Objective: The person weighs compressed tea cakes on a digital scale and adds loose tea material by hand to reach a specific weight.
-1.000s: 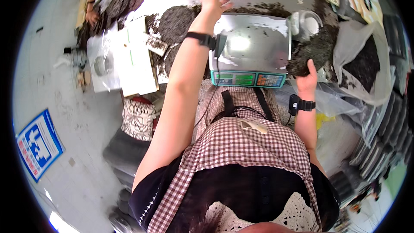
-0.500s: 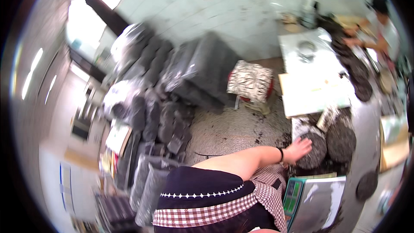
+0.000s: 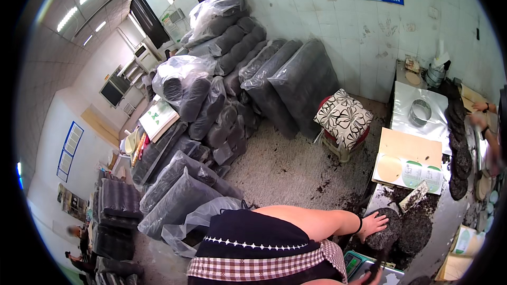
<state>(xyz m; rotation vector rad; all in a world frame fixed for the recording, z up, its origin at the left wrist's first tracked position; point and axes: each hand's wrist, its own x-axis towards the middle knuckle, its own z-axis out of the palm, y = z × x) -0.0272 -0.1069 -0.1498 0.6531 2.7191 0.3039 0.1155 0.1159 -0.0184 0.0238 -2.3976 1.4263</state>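
Note:
My left hand [image 3: 373, 225], a black band on its wrist, lies with fingers spread on the near edge of a dark round cake [image 3: 384, 235] of what looks like dried seaweed. A second dark round cake [image 3: 415, 234] sits right beside it. At the lower edge, my right hand [image 3: 374, 277] shows only partly, its fingers closed around a dark stringy clump [image 3: 381, 264] that reaches up toward the first cake. Below the cakes is a scale with a green frame [image 3: 355, 262], partly covered by my right hand and the clump.
Beyond the cakes lie a light scraper-like block [image 3: 413, 197] and a cardboard sheet [image 3: 398, 148]. A metal ring [image 3: 420, 112] rests on the silvery worktop, beside a row of dark cakes [image 3: 459, 163]. Another person's hands [image 3: 483, 111] are at the right. A cushioned stool [image 3: 343, 121] and bagged stacks [image 3: 306, 84] stand on the floor.
The view has shifted and sharpened. My left hand stays on the round cake, and my right hand has come into view at the lower edge with the dark clump.

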